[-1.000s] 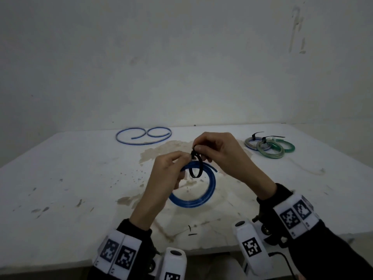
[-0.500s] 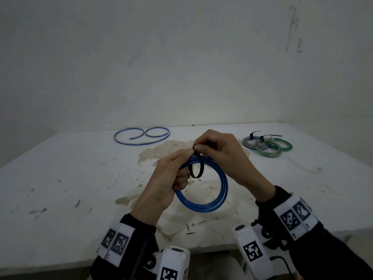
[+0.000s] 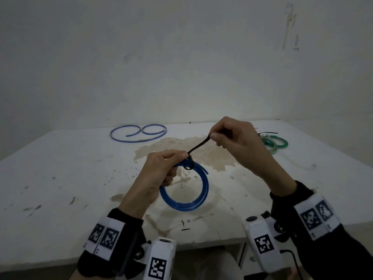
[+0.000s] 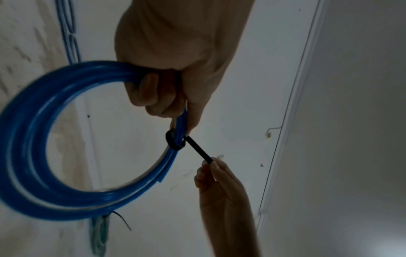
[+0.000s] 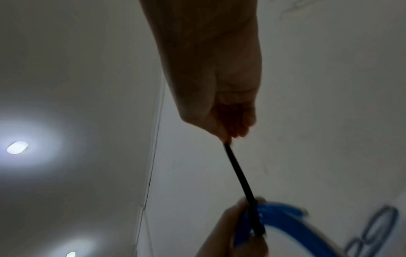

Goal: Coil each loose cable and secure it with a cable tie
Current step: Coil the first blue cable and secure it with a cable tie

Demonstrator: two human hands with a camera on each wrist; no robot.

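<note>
At the far left of the desk (image 3: 60, 178) one loose blue cable (image 3: 138, 133) lies in two open curls, with no tie on it. Nearer and more to the middle, the left hand (image 3: 161, 170) grips the blue coil (image 3: 187, 190) at its top, fingers curled round the strands, and holds it in the air above the stained part of the desk. The black cable tie (image 3: 198, 146) was a wide slack loop half a second ago; now it sits as a small ring close around the strands, just beside the left thumb, and its tail runs straight up and to the right. The right hand (image 3: 236, 138) pinches the end of this tail and has moved away from the left hand, to the far right (before, the two hands were touching). I judge that the tie is nearly tight, so this coil is almost secured. At the far right lie the green coils (image 3: 276, 143), already tied.
</note>
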